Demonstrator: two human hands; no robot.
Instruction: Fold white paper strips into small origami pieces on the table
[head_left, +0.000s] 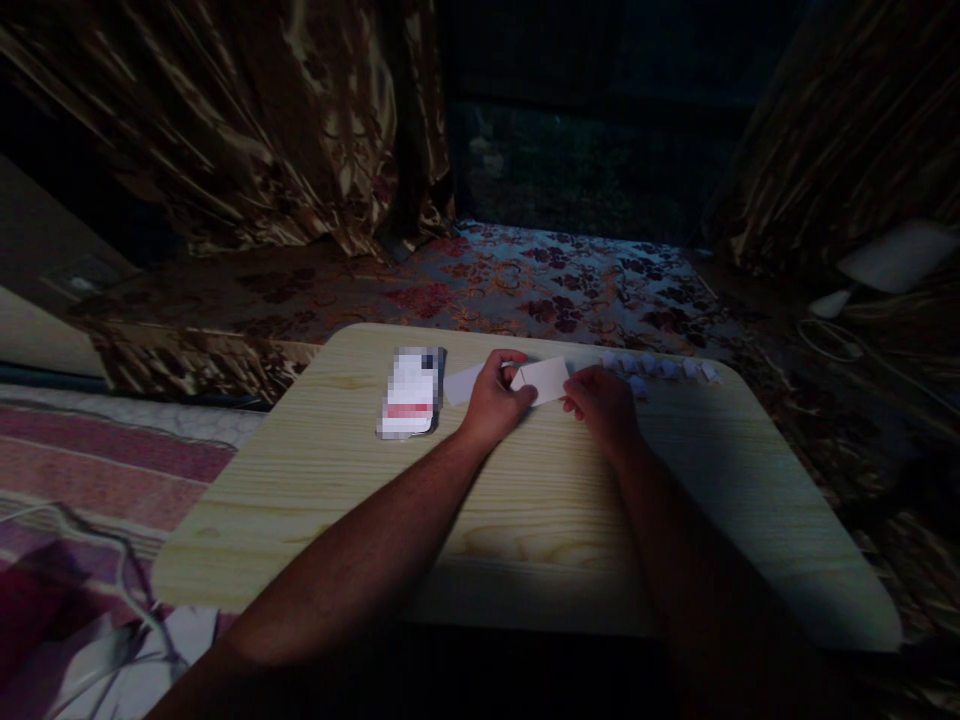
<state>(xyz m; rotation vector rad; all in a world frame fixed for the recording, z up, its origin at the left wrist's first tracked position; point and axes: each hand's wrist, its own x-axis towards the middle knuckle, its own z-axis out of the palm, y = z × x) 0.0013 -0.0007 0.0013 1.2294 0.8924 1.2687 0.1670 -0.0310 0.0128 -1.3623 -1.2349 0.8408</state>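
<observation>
Both of my hands meet at the far middle of a light wooden lap table (525,500). My left hand (495,400) and my right hand (604,400) pinch opposite ends of a small white slip of paper (546,379), held just above the tabletop. Another white slip (463,384) lies flat behind my left hand. A row of several small folded white paper pieces (664,368) lies along the far edge, to the right of my right hand.
A phone-sized object with a blurred face (411,392) lies on the table left of my left hand. Floral bedding (570,275) and shiny brown curtains (225,130) surround the table. White cables (832,335) lie at right, and another cable at lower left.
</observation>
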